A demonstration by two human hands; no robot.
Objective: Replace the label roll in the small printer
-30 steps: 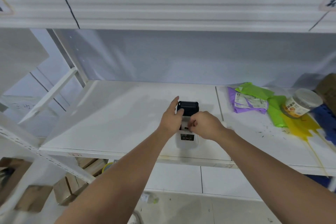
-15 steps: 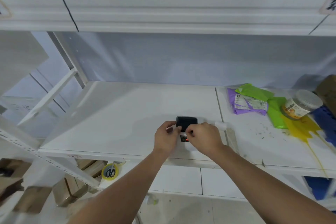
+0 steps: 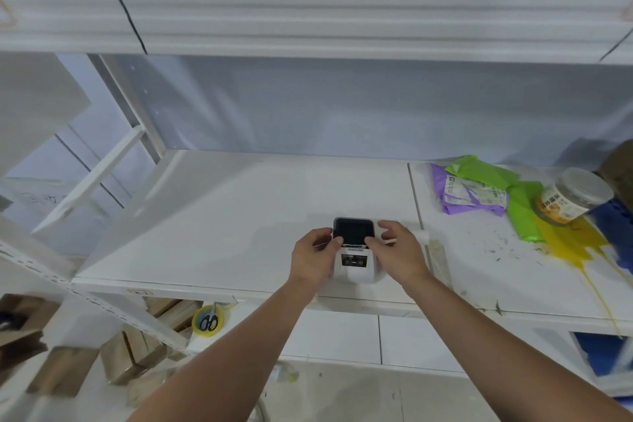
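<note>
- The small printer (image 3: 354, 259) stands on the white shelf (image 3: 205, 233), close to the front edge, with its dark lid (image 3: 353, 230) closed flat on top.
- The left hand (image 3: 313, 259) is at the left side of the printer; its fingers are curled and the thumb tip touches the lid's front left corner.
- The right hand (image 3: 399, 252) is at the right side; the thumb touches the lid's front right corner, and the other fingers are spread loosely and hover above the shelf, holding nothing.
- Just right of the right hand a small white roll (image 3: 422, 236) lies on the shelf; I cannot tell whether it is a label roll.
- Further right lie a purple bag (image 3: 471, 197), green bags (image 3: 520, 207), a tipped jar (image 3: 570, 195) and yellow plastic (image 3: 572, 243).
- Under the shelf, a tape roll (image 3: 208, 320) with scissors in it.
</note>
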